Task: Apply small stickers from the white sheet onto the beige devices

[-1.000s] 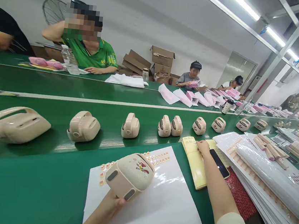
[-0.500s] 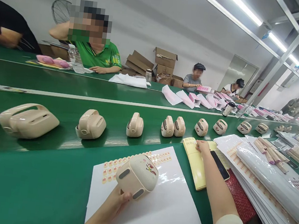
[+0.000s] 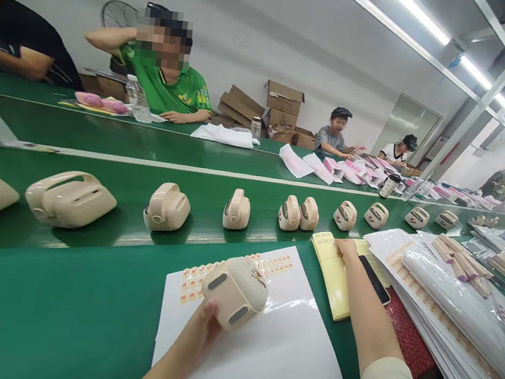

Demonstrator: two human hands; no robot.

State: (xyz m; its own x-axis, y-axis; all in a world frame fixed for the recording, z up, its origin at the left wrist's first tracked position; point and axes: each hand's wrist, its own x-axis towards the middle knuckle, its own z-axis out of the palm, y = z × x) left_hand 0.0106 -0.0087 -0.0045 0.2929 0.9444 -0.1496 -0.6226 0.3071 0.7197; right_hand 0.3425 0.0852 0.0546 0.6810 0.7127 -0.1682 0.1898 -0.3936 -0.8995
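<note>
My left hand (image 3: 200, 332) is closed round a small beige speaker (image 3: 234, 294), held tilted with its two grey foot pads towards me and a printed picture on its far face. Beneath it lies a white sheet (image 3: 290, 340) with rows of small orange-and-cream stickers (image 3: 191, 286) along its far edge. Out to the right, my right hand (image 3: 346, 249) has its fingers bent together on the top end of a yellow sticker sheet (image 3: 333, 278). Its fingertips are small and partly hidden.
Several more beige speakers (image 3: 167, 207) stand in a row on the green conveyor belt (image 3: 202, 232). A black phone (image 3: 374, 279) lies beside the yellow sheet. Stacked sticker sheets (image 3: 433, 319) fill the right side. Co-workers sit across the line, one in a green shirt (image 3: 167, 91).
The speakers on the belt have shifted right in view. My left hand has turned the held speaker slightly, showing more of its underside. My right hand stays at the yellow sheet.
</note>
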